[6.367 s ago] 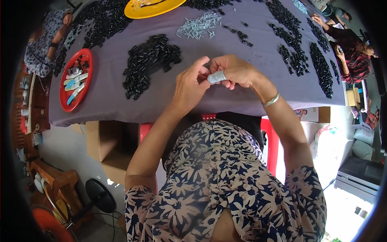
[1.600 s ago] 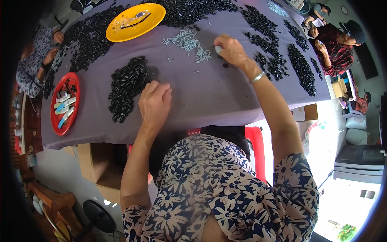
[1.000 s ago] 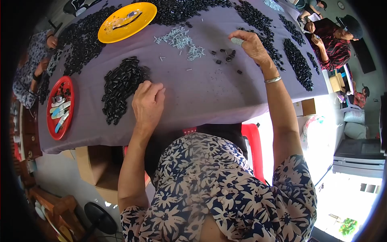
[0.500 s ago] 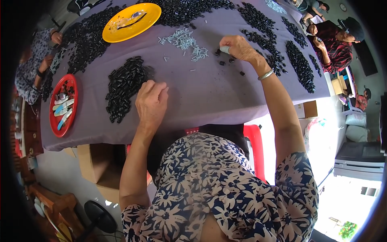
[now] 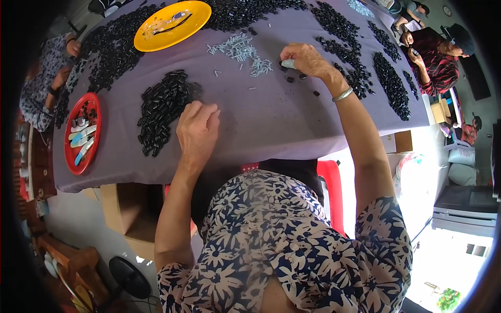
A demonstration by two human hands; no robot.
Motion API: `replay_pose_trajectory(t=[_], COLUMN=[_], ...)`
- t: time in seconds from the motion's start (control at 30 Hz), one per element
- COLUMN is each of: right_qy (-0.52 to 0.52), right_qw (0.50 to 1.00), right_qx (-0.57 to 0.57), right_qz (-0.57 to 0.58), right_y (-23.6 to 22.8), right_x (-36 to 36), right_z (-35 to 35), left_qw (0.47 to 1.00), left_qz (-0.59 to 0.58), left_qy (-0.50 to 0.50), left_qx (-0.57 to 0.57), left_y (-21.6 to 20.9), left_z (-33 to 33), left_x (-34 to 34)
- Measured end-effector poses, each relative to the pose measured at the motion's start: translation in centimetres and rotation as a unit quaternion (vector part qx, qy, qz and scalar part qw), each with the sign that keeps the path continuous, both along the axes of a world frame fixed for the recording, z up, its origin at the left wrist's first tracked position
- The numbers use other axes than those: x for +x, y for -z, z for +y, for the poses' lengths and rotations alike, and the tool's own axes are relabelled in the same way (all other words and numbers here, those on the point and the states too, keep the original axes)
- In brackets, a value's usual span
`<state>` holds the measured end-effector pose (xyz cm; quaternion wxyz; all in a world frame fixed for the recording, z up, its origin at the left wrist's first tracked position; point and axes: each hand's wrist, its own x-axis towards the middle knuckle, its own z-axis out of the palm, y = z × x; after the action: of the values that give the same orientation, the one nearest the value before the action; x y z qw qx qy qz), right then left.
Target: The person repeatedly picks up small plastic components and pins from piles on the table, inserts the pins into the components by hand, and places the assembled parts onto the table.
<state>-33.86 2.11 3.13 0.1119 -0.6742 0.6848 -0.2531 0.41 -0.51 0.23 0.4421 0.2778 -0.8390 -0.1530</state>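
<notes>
My left hand (image 5: pixel 198 127) is closed with curled fingers, just right of a heap of small black cylindrical pieces (image 5: pixel 159 115). Whatever it may hold is hidden. Farther out, my right hand (image 5: pixel 306 60) has its fingers drawn together low over the cloth, beside a few loose black pieces (image 5: pixel 303 76). A pale grey-white wrap (image 5: pixel 288 63) covers one of its fingers. I cannot make out anything in its grasp. Between and beyond the hands lies a scatter of short clear-whitish sticks (image 5: pixel 237 49).
A purple-grey cloth (image 5: pixel 250 122) covers the table. A yellow plate (image 5: pixel 148 41) stands at the back and a red tray with knife-like tools (image 5: pixel 97 151) at the left. More black pieces (image 5: pixel 391 86) lie far right. Other people sit at both sides.
My right hand has shifted slightly left over the cloth, its fingers still together. My left hand stays closed in nearly the same place.
</notes>
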Motion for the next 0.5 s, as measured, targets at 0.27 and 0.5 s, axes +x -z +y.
replay_pose_trajectory(t=[0.27,0.5], right_qy=[0.055,-0.15], right_qw=[0.996,0.977], right_qx=[-0.013,-0.034], right_qz=[-0.068,-0.145], right_y=[-1.2,-2.4], right_x=[1.2,14.1], right_z=[0.9,4.3], left_qw=[1.0,0.963], left_qz=[0.031,0.076], left_qy=[0.004,0.124], left_qx=[-0.001,0.229], left_y=[-0.4,-2.2], left_z=[0.1,1.8], left_x=[-0.2,-0.4])
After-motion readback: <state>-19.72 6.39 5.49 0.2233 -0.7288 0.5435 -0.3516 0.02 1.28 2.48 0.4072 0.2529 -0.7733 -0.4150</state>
